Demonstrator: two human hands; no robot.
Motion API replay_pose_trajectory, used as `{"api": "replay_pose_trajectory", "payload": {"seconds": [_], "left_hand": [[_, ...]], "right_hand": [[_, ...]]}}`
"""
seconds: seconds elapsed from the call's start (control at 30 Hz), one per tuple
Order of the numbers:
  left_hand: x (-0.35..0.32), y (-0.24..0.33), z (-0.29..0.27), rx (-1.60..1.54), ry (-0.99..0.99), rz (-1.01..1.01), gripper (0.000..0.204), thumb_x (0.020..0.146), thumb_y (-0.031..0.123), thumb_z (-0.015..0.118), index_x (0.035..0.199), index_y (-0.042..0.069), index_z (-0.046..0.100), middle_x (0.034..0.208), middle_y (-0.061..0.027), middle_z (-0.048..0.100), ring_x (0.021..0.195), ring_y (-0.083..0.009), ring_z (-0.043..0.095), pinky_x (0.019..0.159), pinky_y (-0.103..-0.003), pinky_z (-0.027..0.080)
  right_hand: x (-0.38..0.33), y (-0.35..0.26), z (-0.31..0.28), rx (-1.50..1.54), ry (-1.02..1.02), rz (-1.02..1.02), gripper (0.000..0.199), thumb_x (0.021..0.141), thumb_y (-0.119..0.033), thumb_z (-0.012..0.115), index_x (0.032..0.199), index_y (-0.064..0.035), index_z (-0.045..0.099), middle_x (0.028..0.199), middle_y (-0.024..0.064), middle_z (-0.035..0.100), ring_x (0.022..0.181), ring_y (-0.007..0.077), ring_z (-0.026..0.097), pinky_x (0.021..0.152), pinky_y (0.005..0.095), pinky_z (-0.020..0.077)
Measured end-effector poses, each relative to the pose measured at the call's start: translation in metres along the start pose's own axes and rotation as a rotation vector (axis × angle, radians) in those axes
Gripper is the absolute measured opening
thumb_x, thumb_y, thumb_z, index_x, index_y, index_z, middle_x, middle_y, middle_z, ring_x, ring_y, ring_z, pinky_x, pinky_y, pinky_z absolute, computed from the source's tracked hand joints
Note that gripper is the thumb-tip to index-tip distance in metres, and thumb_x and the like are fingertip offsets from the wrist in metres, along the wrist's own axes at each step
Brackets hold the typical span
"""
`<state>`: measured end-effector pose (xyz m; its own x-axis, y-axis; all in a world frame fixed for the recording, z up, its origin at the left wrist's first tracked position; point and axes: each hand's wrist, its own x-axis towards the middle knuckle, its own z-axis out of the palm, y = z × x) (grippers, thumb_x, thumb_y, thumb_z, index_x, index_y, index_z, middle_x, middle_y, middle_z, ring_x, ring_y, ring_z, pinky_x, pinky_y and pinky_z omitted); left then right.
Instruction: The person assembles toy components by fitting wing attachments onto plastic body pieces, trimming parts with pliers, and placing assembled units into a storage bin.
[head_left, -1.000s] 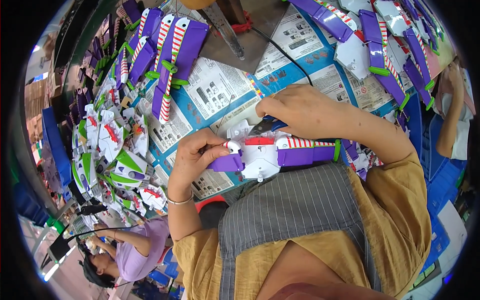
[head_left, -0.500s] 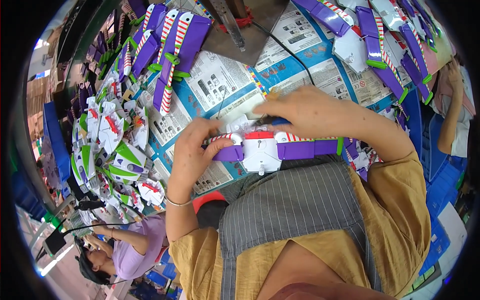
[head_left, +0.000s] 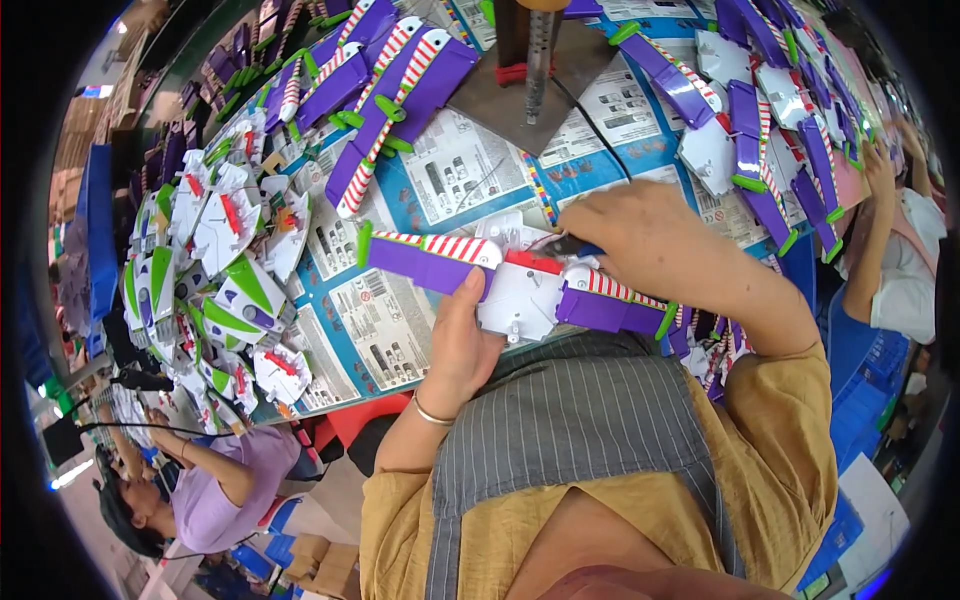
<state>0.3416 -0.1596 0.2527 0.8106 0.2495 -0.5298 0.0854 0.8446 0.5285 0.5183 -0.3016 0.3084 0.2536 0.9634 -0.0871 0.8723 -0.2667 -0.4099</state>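
Observation:
A toy wing pack (head_left: 520,300) lies before me at the table's near edge, with a white middle plate, a red strip and purple wings. The wings carry red-and-white striped edges and green tips. My left hand (head_left: 465,340) grips it from below, thumb on top where the left wing (head_left: 425,265) meets the plate. Above the plate's far edge, my right hand (head_left: 630,230) is closed around a small tool with a dark blue handle (head_left: 585,248). The tool's kind is not clear, its end partly hidden by my fingers.
White, green and purple toy bodies (head_left: 230,310) are heaped at the left. Loose purple wings (head_left: 410,90) lie beyond them, and more winged packs (head_left: 745,130) at the far right. A metal stand (head_left: 535,95) with a cable rises at the back. Other people sit at both sides.
My left hand has shifted from over the left wing to below the middle plate, baring that wing and its green tip. The pack now tilts down to the right. The whole view has turned slightly.

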Motion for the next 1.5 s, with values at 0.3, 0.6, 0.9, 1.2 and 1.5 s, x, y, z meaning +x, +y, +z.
{"api": "replay_pose_trajectory", "payload": {"seconds": [0.3, 0.6, 0.9, 1.2, 1.5], "left_hand": [[-0.003, -0.007, 0.001, 0.175, -0.008, 0.046, 0.041, 0.091, 0.024, 0.054, 0.125, 0.006, 0.042, 0.123, -0.0063, 0.05, 0.114, -0.0206, 0.049, 0.099, -0.041, 0.039], [-0.001, -0.008, -0.002, 0.193, 0.006, 0.055, 0.04, 0.089, 0.023, 0.057, 0.123, 0.007, 0.044, 0.12, -0.0062, 0.051, 0.112, -0.0196, 0.05, 0.098, -0.04, 0.039], [0.014, 0.005, 0.008, 0.158, 0.003, 0.101, 0.031, 0.089, 0.02, 0.057, 0.117, 0.006, 0.052, 0.112, -0.0052, 0.058, 0.103, -0.0169, 0.056, 0.092, -0.035, 0.044], [0.058, 0.037, 0.046, -0.038, 0.033, -0.042, 0.031, 0.091, 0.026, 0.053, 0.115, 0.005, 0.054, 0.11, -0.0091, 0.061, 0.102, -0.0245, 0.059, 0.09, -0.041, 0.047], [0.081, 0.047, 0.058, -0.055, -0.062, -0.037, 0.039, 0.093, 0.029, 0.048, 0.122, 0.003, 0.049, 0.118, -0.0139, 0.057, 0.107, -0.0297, 0.057, 0.093, -0.046, 0.045]], "right_hand": [[0.026, -0.013, -0.013, -0.486, -0.124, -0.063, 0.011, 0.069, -0.008, 0.057, 0.079, -0.0043, 0.056, 0.079, 0.0081, 0.057, 0.077, 0.0218, 0.056, 0.073, 0.0328, 0.0401], [0.029, -0.011, -0.019, -0.429, -0.22, -0.106, 0.01, 0.069, -0.009, 0.059, 0.078, -0.0051, 0.058, 0.072, 0.0067, 0.058, 0.075, 0.0202, 0.058, 0.069, 0.0315, 0.0418], [0.028, 0.025, -0.009, -0.151, -0.109, -0.126, 0.01, 0.072, -0.008, 0.055, 0.079, -0.0022, 0.057, 0.066, 0.0124, 0.061, 0.067, 0.0289, 0.063, 0.059, 0.0405, 0.0467], [0.045, 0.052, -0.007, -0.113, -0.093, 0.138, 0.017, 0.076, -0.013, 0.054, 0.088, -0.0025, 0.062, 0.077, 0.0171, 0.064, 0.074, 0.0331, 0.064, 0.067, 0.0435, 0.0497], [0.052, 0.073, -0.022, 0.048, -0.209, 0.192, 0.025, 0.076, -0.01, 0.052, 0.097, -0.0019, 0.062, 0.087, 0.0208, 0.064, 0.083, 0.0358, 0.063, 0.073, 0.0437, 0.0496]]}}
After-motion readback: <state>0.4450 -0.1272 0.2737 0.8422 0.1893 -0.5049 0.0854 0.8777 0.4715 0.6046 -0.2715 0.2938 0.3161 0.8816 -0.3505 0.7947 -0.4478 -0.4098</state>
